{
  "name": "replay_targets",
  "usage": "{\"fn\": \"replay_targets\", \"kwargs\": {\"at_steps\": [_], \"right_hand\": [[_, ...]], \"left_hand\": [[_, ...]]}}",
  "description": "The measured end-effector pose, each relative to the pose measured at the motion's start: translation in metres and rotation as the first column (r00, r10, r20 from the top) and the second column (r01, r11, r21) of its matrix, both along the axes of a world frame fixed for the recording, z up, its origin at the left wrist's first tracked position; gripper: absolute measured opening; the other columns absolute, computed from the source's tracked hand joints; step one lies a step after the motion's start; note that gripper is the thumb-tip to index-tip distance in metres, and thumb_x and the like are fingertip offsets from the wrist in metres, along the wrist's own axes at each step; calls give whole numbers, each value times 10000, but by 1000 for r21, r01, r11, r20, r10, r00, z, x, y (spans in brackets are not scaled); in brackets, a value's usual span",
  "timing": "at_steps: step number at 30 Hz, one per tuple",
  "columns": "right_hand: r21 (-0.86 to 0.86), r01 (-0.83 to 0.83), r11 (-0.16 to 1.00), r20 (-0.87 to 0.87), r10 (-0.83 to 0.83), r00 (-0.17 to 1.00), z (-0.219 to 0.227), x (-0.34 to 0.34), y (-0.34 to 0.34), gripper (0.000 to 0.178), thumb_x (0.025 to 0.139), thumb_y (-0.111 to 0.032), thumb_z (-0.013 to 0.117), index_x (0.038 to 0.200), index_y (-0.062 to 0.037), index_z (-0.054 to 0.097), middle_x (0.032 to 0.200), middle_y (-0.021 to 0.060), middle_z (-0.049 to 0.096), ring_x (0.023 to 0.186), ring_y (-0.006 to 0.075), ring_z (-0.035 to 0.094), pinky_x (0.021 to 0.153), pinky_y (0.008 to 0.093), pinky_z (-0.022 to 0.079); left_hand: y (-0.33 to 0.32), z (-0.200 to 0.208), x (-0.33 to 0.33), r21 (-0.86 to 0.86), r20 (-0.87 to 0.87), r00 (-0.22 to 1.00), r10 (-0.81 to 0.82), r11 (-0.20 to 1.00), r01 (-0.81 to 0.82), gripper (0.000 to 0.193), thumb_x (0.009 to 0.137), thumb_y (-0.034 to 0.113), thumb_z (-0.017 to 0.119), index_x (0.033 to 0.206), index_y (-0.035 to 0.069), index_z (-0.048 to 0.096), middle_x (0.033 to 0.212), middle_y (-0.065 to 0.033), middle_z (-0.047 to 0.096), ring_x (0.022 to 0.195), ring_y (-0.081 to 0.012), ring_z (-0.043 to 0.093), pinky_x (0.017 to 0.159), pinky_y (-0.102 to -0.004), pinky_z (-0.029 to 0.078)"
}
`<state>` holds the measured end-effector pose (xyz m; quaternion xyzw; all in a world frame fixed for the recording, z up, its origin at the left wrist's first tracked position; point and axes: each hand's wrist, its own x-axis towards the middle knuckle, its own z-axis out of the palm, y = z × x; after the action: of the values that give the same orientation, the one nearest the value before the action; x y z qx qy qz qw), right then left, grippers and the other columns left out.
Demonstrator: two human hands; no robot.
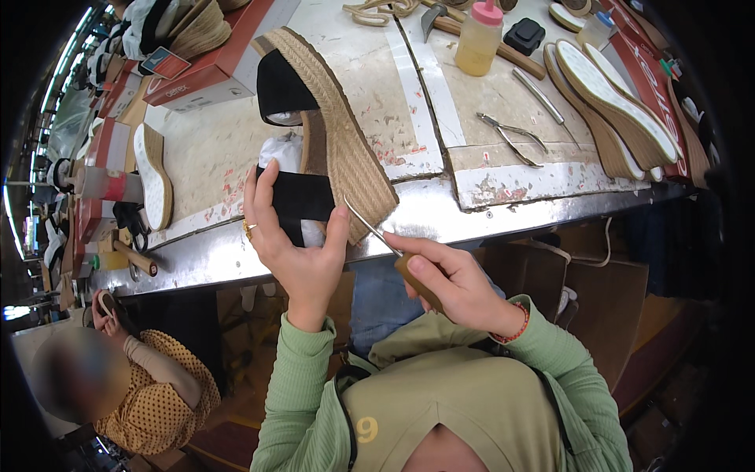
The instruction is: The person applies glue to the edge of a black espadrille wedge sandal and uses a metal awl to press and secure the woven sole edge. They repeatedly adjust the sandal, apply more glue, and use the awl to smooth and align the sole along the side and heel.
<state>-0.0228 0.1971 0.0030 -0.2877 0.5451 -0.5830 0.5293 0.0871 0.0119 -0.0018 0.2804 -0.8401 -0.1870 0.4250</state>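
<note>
A wedge sandal (346, 130) with a braided rope-covered sole and black fabric straps lies on its side across the workbench's front edge. White stuffing (281, 155) fills it between the straps. My left hand (291, 236) grips the heel end around the black strap, thumb against the edge of the rope wedge. In my right hand (452, 283) is a wooden-handled awl (417, 282). The awl's thin, curved metal shaft reaches to the seam between strap and wedge, close by my left thumb. Whether its tip has entered the seam cannot be told.
Pliers (515, 140), a thin metal tool (548, 96), a glue bottle (479, 39) and a hammer (440, 23) lie to the right. Wedge soles (621, 102) stand at far right, another sole (153, 177) at left. A red shoebox (212, 71) stands behind. A co-worker (157, 377) sits lower left.
</note>
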Motion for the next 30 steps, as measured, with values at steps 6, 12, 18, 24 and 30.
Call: {"fn": "replay_targets", "kwargs": {"at_steps": [6, 12, 18, 24, 30], "right_hand": [[-100, 41, 994, -549, -89, 831, 7, 8, -10, 409, 1025, -113, 516, 1425, -31, 500, 728, 67, 580, 604, 120, 534, 586, 293, 473], [95, 0, 995, -411, 39, 911, 21, 9, -8, 428, 984, -49, 550, 1406, -4, 503, 757, 148, 612, 606, 238, 578, 590, 341, 473], [20, 57, 998, -802, -18, 598, 17, 20, -2, 448, 971, -59, 576, 1412, -19, 513, 730, 115, 565, 617, 165, 552, 603, 323, 471], [-106, 83, 991, -533, -127, 837, 8, -6, -1, 420, 1002, -88, 542, 1417, -33, 524, 765, 56, 579, 666, 107, 532, 651, 277, 482], [-70, -3, 998, -404, -26, 914, 1, -15, -8, 405, 1022, -101, 513, 1423, -41, 524, 797, 23, 579, 695, 91, 519, 660, 259, 469]], "left_hand": [[-1, -1, -1, 42, -34, 999, -29, 999, 30, 781, 702, 199, 817, 1388, 32, 484, 1417, -267, 451, 1335, -420, 428, 1100, -493, 331], [-1, -1, 2, 30, -19, 998, -55, 998, 55, 746, 731, 176, 789, 1392, 20, 481, 1416, -266, 453, 1349, -425, 408, 1106, -492, 315], [-1, -1, 1, 93, -75, 996, -51, 994, 58, 733, 725, 157, 782, 1387, 32, 494, 1413, -267, 457, 1345, -425, 413, 1103, -491, 322], [-3, -3, -1, 33, -71, 997, -25, 999, 27, 732, 709, 174, 806, 1368, 44, 517, 1413, -260, 462, 1300, -412, 470, 1066, -484, 373], [0, -5, -6, 21, -87, 995, 46, 999, -44, 725, 699, 167, 846, 1345, 46, 540, 1405, -256, 476, 1284, -393, 495, 1052, -472, 396]]}}
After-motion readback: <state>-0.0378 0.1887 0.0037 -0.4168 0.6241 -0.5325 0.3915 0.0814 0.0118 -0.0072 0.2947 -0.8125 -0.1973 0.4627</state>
